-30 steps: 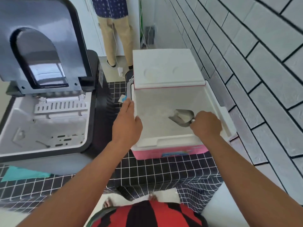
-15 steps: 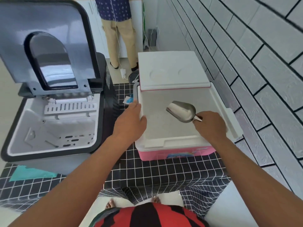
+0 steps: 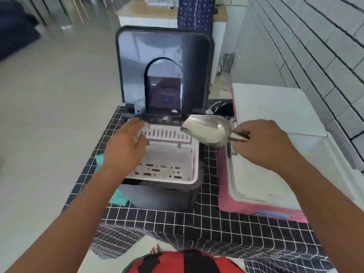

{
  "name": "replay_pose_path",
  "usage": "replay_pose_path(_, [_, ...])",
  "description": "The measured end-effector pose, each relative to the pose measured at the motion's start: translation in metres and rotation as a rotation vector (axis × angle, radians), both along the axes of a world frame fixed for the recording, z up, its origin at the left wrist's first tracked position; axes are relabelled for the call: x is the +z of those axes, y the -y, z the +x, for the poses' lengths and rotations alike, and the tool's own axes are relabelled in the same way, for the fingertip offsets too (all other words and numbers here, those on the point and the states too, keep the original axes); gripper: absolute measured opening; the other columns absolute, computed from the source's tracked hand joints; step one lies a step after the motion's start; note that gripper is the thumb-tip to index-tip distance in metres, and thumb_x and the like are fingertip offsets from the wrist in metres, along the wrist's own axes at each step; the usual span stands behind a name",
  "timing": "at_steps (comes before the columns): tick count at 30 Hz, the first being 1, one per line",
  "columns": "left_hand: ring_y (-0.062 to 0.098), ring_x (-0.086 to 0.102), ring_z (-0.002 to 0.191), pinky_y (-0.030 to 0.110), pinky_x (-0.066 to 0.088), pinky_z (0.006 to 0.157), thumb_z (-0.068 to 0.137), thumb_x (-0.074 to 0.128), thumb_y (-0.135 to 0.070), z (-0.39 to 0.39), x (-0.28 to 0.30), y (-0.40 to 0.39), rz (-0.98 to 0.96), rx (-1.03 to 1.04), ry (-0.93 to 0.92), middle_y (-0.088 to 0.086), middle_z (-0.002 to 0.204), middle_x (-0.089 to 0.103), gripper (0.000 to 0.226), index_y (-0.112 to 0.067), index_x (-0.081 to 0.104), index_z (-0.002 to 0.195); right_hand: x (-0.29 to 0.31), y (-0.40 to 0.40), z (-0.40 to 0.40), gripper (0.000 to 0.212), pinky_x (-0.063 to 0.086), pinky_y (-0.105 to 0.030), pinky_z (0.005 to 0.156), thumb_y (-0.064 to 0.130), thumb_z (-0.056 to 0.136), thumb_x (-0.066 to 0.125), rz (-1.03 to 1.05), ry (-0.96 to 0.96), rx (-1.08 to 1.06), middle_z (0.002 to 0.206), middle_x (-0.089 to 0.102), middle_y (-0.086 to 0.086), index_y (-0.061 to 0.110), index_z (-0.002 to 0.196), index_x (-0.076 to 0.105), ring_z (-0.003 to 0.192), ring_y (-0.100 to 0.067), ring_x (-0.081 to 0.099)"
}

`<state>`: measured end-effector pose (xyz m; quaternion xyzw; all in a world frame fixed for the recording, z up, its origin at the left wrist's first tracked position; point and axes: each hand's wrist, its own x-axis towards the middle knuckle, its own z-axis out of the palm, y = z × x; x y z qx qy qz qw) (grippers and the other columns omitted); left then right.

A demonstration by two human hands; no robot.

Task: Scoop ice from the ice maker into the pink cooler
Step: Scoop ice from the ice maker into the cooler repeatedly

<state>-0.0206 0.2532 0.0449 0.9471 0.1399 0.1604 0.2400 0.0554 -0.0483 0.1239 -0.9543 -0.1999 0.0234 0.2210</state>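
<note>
Now, ice maker: black body on the black-and-white grid tablecloth, lid standing upright and open at the back, white basket exposed inside (whether any ice lies in it cannot be made out through the blur).
Left hand: over the left edge of the ice maker's opening, fingers straight and spread, grasping nothing; whether it touches the rim cannot be told.
Right hand: fingers curled round the handle of the metal scoop, a firm hold.
Scoop: in the air between the two containers, bowl pointing left over the ice maker's right rear corner, hollow facing up and looking bare.
Pink cooler: just right of the ice maker on the same cloth, against the white tiled wall, white lining showing, its white lid swung open at the back.
Teal cloth: peeking out from under the left forearm beside the ice maker.
Background: a second person's patterned dark garment behind the ice maker's lid.
Below: the wearer's red-and-black top at the bottom edge.
</note>
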Motion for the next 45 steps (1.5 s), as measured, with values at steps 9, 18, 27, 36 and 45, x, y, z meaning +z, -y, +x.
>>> replay_pose_path(9, [0.019,0.014,0.149,0.036,0.022,0.118,0.102,0.037,-0.017,-0.015,-0.022,-0.051,-0.007,-0.080,-0.126,0.001,0.163,0.009,0.056,-0.011,0.017,0.155,0.026,-0.128,-0.012,0.014,0.020,-0.022,0.043,0.004,0.069,0.049,-0.734,0.267,0.430,0.062,0.045,0.003,0.017,0.064,0.050,0.049,-0.015,0.041])
replay_pose_path(18, [0.007,0.009,0.148,0.028,0.020,0.117,0.102,0.038,-0.017,-0.014,-0.028,-0.056,-0.146,-0.121,-0.030,-0.012,0.162,0.006,0.056,-0.018,0.018,0.155,-0.015,-0.190,-0.033,0.022,0.047,-0.027,0.065,-0.001,0.080,0.051,-1.098,0.171,0.533,0.060,0.043,0.004,0.018,0.071,0.057,0.053,-0.014,0.040])
replay_pose_path(27, [0.001,0.004,0.147,0.011,0.008,0.112,0.102,0.038,-0.018,-0.013,-0.036,-0.061,-0.195,-0.148,-0.014,-0.018,0.161,0.000,0.059,-0.021,0.015,0.155,-0.014,-0.226,-0.013,0.021,0.028,-0.026,0.046,0.005,0.082,0.050,-1.316,0.054,0.530,0.065,0.048,0.004,0.017,0.065,0.049,0.054,-0.014,0.042])
replay_pose_path(36, [-0.002,0.004,0.146,0.004,0.010,0.109,0.101,0.040,-0.015,-0.011,-0.037,-0.062,-0.266,-0.174,0.003,-0.017,0.162,0.001,0.059,-0.019,0.017,0.155,-0.038,-0.224,-0.036,0.020,0.053,-0.029,0.074,-0.002,0.081,0.052,-1.280,-0.062,0.525,0.081,0.063,0.000,0.013,0.084,0.065,0.077,-0.021,0.066])
replay_pose_path(45, [0.001,0.005,0.147,0.039,0.026,0.117,0.101,0.039,-0.015,-0.012,-0.034,-0.063,-0.295,-0.181,-0.028,-0.016,0.162,0.001,0.059,-0.018,0.016,0.155,-0.005,-0.223,-0.022,0.018,0.045,-0.032,0.063,0.013,0.079,0.061,-1.026,-0.055,0.556,0.066,0.043,0.003,0.016,0.067,0.048,0.065,-0.022,0.047])
